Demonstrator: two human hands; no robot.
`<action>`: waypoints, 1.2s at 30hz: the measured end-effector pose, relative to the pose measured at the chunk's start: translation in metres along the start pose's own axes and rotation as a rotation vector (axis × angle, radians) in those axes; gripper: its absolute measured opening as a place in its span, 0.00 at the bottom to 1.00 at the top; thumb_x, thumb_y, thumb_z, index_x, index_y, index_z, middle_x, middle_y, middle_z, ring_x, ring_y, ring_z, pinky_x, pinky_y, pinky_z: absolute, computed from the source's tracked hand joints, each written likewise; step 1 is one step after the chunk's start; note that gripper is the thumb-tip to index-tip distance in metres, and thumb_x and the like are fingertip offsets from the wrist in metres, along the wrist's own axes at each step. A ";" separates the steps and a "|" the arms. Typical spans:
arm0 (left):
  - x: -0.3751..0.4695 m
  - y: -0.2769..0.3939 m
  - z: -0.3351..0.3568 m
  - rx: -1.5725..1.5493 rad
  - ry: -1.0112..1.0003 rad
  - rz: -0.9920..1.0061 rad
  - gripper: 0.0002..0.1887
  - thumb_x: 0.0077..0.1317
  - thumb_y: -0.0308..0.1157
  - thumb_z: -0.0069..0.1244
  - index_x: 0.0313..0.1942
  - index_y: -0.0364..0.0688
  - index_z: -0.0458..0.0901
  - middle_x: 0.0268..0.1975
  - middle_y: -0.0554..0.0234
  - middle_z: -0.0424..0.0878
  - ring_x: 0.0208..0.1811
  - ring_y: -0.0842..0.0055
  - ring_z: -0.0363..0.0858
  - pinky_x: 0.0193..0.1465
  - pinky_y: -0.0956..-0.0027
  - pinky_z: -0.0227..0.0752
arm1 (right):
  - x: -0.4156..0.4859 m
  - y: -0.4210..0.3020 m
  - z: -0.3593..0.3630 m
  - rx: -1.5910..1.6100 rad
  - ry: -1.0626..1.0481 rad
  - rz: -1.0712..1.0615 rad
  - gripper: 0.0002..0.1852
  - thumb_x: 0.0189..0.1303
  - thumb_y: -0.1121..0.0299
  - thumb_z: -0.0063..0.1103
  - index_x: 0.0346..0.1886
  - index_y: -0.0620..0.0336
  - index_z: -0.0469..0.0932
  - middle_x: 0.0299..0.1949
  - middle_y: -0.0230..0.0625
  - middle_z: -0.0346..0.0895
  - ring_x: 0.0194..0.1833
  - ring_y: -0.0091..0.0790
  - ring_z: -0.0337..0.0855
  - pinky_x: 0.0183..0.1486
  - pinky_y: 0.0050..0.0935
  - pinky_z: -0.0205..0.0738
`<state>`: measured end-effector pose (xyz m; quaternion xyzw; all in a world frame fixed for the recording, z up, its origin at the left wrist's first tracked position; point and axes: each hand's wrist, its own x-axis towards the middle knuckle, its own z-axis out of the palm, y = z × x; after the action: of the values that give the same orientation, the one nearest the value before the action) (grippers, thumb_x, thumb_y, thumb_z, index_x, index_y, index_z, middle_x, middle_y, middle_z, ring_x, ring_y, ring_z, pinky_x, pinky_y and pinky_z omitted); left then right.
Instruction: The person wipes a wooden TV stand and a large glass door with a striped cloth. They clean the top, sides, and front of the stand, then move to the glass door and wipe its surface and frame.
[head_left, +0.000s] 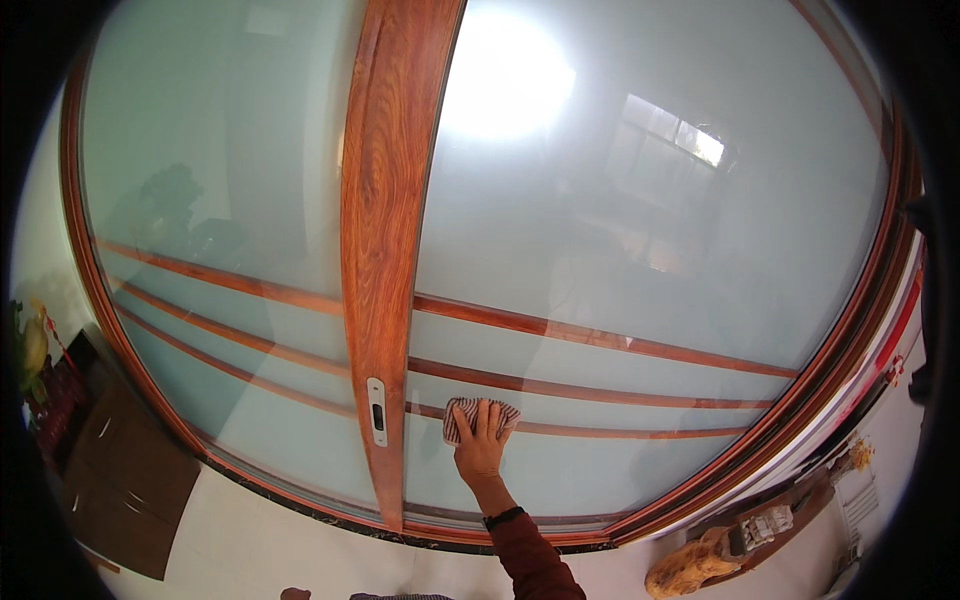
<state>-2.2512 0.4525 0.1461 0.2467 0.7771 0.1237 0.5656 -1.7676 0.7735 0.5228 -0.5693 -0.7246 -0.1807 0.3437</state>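
My right hand presses a folded striped cloth flat against the glass pane of a sliding door. It lies over the lowest of the thin wood-coloured bars, low on the pane and just right of the wood-grain door stile. A recessed metal door pull is set in that stile, to the left of the cloth. A dark red sleeve and a black band are at the wrist. My left hand is out of view.
A dark brown cabinet stands at the lower left, with plants and red decorations near it. At the lower right is a wooden piece with a carved grey object on it. A dark threshold runs beneath the door.
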 end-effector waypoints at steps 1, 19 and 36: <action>-0.002 -0.002 -0.002 -0.011 -0.009 -0.008 0.14 0.70 0.38 0.49 0.38 0.33 0.82 0.34 0.54 0.86 0.36 0.62 0.91 0.30 0.57 0.82 | -0.003 0.005 -0.001 -0.025 -0.044 0.038 0.33 0.60 0.73 0.60 0.71 0.36 0.75 0.78 0.49 0.59 0.78 0.57 0.58 0.71 0.85 0.36; -0.012 0.049 0.076 -0.102 0.062 0.117 0.16 0.72 0.40 0.53 0.43 0.33 0.81 0.38 0.52 0.87 0.32 0.63 0.90 0.27 0.57 0.81 | 0.096 0.129 -0.160 0.031 0.358 -0.116 0.31 0.62 0.64 0.63 0.71 0.40 0.76 0.80 0.60 0.52 0.79 0.68 0.51 0.75 0.79 0.30; -0.106 0.058 0.174 0.586 0.157 0.554 0.13 0.66 0.39 0.60 0.28 0.42 0.78 0.24 0.61 0.82 0.23 0.65 0.77 0.31 0.56 0.73 | 0.154 0.246 -0.300 -0.026 0.539 -0.165 0.43 0.50 0.80 0.60 0.75 0.49 0.70 0.82 0.62 0.47 0.82 0.67 0.44 0.78 0.75 0.26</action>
<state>-2.0487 0.4312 0.2024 0.5872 0.7244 0.0633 0.3555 -1.4640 0.7562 0.8088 -0.4445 -0.6486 -0.3622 0.5006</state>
